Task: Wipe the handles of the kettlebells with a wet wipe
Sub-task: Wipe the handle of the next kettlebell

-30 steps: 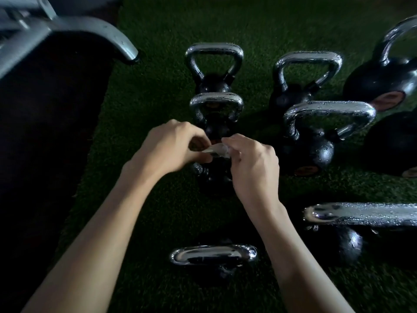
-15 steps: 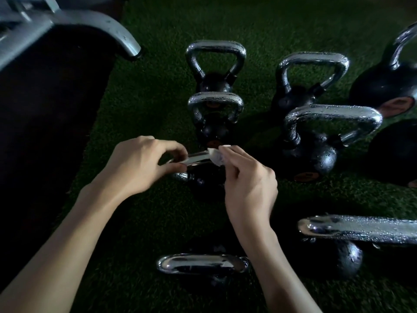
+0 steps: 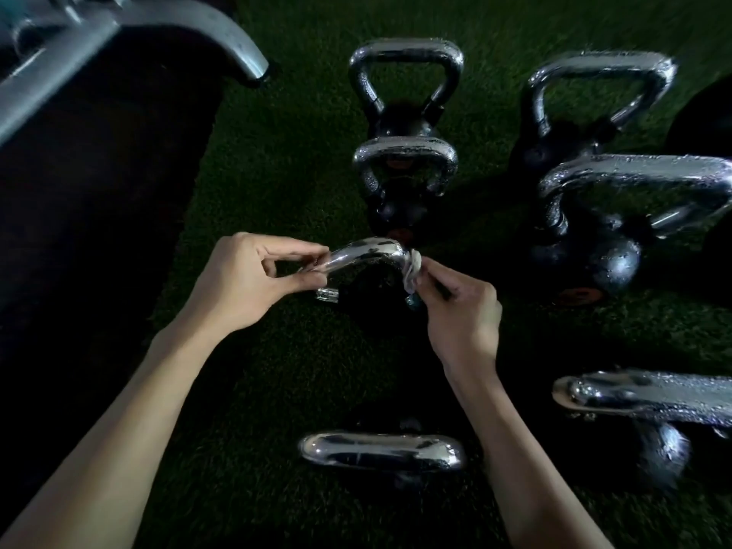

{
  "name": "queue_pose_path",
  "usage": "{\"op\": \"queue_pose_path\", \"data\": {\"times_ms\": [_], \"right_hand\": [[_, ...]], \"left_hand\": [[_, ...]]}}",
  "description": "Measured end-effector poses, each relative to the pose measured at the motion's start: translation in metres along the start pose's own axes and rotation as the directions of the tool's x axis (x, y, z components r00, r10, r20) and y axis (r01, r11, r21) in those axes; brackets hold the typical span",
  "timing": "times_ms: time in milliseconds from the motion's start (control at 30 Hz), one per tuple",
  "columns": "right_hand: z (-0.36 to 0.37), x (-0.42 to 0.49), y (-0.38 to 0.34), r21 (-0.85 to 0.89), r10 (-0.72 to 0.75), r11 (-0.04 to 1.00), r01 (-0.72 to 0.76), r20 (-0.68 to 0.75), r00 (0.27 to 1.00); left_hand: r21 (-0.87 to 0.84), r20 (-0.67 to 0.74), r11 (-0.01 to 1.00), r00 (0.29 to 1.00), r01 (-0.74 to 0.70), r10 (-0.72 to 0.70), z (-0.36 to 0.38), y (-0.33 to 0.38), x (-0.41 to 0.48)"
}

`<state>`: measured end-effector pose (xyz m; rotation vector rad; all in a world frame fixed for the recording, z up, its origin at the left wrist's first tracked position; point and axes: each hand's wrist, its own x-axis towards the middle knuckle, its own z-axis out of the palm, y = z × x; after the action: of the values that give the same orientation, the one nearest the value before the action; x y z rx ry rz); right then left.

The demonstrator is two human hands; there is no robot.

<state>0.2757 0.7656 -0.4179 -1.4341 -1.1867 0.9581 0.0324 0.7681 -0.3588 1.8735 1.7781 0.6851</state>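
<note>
Left hand [image 3: 245,279] pinches curved chrome kettlebell handle [image 3: 368,251] at 9 o'clock, right hand [image 3: 459,311] clamps crumpled white wet wipe [image 3: 412,271] round its 3 o'clock bend; best wrap fully, drag leftward.

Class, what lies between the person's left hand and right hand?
In the head view, a kettlebell's chrome handle spans the gap: the left hand pinches one end, the right hand presses the white wipe on the other.

Kettlebell handle [image 3: 364,253]: mirror-silver chrome. Neighbouring handles [image 3: 633,172]: silver, droplet-speckled. Kettlebell bodies [image 3: 594,259]: black. Round label [image 3: 576,297]: orange-brown. Wet wipe [image 3: 412,271]: white. Turf [image 3: 277,172]: dark green. Metal frame [image 3: 222,29]: pale grey.
</note>
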Motion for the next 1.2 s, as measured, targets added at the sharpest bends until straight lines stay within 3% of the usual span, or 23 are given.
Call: {"op": "queue_pose_path", "data": {"times_ms": [167,267,400,567,667,767,867,933,1200], "right_hand": [[0.003,0.003,-0.004,0.020,-0.047,0.999,0.047,0.018,0.999],[0.009,-0.002,0.002,0.100,0.067,0.993,-0.068,0.018,0.998],[0.008,-0.001,-0.002,0.067,0.056,0.996,-0.053,-0.044,0.997],[-0.011,0.005,-0.042,0.336,0.055,0.941,-0.030,-0.063,0.996],[-0.020,0.005,-0.058,0.527,0.206,0.824,-0.207,0.061,0.977],[-0.025,0.008,-0.065,0.584,0.333,0.724,-0.366,0.169,0.928],[-0.031,0.010,-0.071,0.552,0.353,0.704,-0.446,0.273,0.895],[-0.034,0.010,-0.078,0.519,0.329,0.720,-0.462,0.331,0.884],[-0.028,0.012,-0.101,0.433,0.301,0.802,-0.412,0.304,0.904]], "left_hand": [[0.019,0.016,1.000,1.000,0.001,-0.001,-0.001,-0.006,-0.003],[-0.001,0.031,1.000,0.999,-0.006,0.006,-0.003,-0.006,-0.003],[0.012,0.073,1.000,0.997,-0.023,0.022,-0.007,-0.003,0.007],[-0.011,0.217,0.995,0.971,-0.099,0.099,-0.010,0.014,0.030],[0.028,0.248,0.990,0.961,-0.136,0.125,-0.002,0.031,0.041],[-0.064,0.201,0.985,0.964,-0.163,0.172,0.014,0.049,0.037],[-0.333,0.055,0.927,0.978,-0.171,0.200,0.022,0.067,0.027],[-0.455,0.039,0.877,0.981,-0.151,0.189,0.023,0.077,0.023],[-0.560,-0.082,0.821,0.993,-0.114,0.082,0.026,0.084,0.021]]}}
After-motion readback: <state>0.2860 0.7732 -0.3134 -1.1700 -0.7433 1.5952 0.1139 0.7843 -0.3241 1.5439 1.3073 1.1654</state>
